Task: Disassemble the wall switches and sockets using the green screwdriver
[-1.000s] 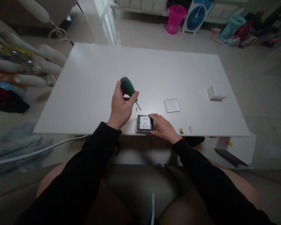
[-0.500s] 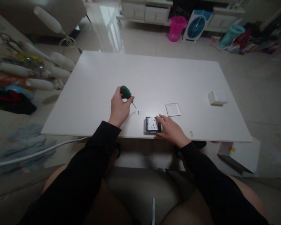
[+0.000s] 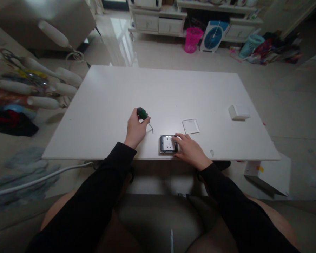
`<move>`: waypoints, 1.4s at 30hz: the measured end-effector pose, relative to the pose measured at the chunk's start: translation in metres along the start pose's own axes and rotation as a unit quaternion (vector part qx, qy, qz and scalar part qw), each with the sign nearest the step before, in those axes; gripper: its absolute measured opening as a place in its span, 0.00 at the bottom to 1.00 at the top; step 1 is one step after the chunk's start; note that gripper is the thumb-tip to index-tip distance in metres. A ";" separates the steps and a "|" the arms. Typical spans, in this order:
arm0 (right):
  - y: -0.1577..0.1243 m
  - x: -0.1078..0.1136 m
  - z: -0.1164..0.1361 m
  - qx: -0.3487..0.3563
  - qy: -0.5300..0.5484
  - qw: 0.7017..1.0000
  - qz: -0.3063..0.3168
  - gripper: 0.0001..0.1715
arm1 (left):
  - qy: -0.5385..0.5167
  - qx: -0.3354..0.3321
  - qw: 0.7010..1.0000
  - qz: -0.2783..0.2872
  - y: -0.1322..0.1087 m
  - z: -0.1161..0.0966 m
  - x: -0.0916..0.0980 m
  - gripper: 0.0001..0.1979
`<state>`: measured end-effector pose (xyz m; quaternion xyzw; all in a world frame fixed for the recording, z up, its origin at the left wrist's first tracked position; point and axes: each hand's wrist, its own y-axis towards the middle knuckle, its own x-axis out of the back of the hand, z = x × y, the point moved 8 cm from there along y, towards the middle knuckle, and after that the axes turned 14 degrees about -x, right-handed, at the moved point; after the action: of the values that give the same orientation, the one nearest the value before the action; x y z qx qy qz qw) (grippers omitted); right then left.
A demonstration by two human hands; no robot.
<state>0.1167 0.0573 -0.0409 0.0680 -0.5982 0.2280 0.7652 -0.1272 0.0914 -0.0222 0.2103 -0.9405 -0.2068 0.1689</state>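
Note:
My left hand [image 3: 137, 128] is closed around a screwdriver [image 3: 142, 113] with a dark green handle. Its thin shaft slants down toward the tabletop, where the tip meets a small screw [image 3: 152, 131]; whether the screw clings to it I cannot tell. A wall socket [image 3: 169, 143], white in the middle with a dark frame, lies face up by the table's near edge. Gripping its right side is my right hand [image 3: 191, 149], thumb at the near edge and fingers over the far corner. Just beyond that hand lies a thin square cover frame [image 3: 191, 126].
The white table [image 3: 116, 91] carries a white box [image 3: 238, 112] at the right and a small clear piece [image 3: 212, 153] near the front edge. White lamp arms [image 3: 65, 75] stand close to its left side. A pink basket [image 3: 192, 40] and a fan [image 3: 214, 36] are across the floor.
The screwdriver's tip has come down to the small screw, which lay apart from it before. My right hand keeps its hold on the socket. The view has tilted slightly upward.

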 end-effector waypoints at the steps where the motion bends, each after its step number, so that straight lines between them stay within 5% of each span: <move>1: 0.000 0.000 0.000 0.000 0.000 1.000 -0.002 0.39 | 0.000 0.002 1.000 0.002 0.000 0.000 0.000 0.12; 9: 0.001 0.003 0.001 0.004 -0.001 1.000 -0.010 0.40 | 0.016 -0.005 1.000 0.000 0.006 -0.011 0.005 0.12; 25: 0.003 0.015 0.008 -0.004 0.032 0.999 -0.044 0.21 | -0.066 -0.021 0.997 0.015 0.005 -0.047 -0.004 0.15; 33: 0.007 0.019 -0.004 -0.062 0.165 0.978 -0.108 0.20 | -0.144 -0.040 0.988 0.046 0.000 -0.066 -0.014 0.18; 42: 0.012 0.011 -0.010 -0.111 0.307 0.943 -0.060 0.13 | -0.204 -0.028 0.976 0.067 -0.006 -0.063 -0.024 0.20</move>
<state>0.1221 0.0746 -0.0349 -0.0550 -0.3504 0.1241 0.9267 -0.0791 0.0776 0.0239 0.0953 -0.9610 -0.2594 -0.0074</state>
